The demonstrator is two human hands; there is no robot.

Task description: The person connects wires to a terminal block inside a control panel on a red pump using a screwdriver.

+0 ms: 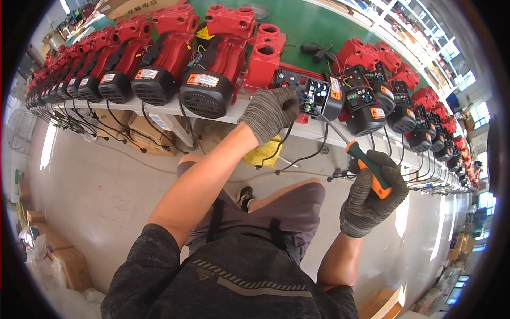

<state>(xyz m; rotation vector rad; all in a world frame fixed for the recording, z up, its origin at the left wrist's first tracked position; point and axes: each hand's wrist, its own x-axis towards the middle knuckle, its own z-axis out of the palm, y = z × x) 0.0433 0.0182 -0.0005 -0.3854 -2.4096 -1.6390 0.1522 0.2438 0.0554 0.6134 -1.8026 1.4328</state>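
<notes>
My right hand (pixel 366 204), in a grey knit glove, is closed around the orange and dark green handle of a screwdriver (pixel 367 166). Its thin shaft points up and left, the tip reaching the near side of an opened black control box (pixel 317 91) on a red and black motor pump. Circuit parts and coloured wires show inside that box. My left hand (pixel 270 112), gloved alike, rests at the box's left end with its fingers curled together. Whatever those fingers may pinch is hidden. A black power cord (pixel 304 158) hangs below the pump.
Red and black pumps (pixel 204 87) line the bench to the left. To the right stand several more with uncovered circuit boards (pixel 361 97). Cords dangle along the bench's front edge. A yellow bag (pixel 263 153) and cardboard boxes (pixel 151 133) are beneath; white shelving (pixel 396 32) rises behind.
</notes>
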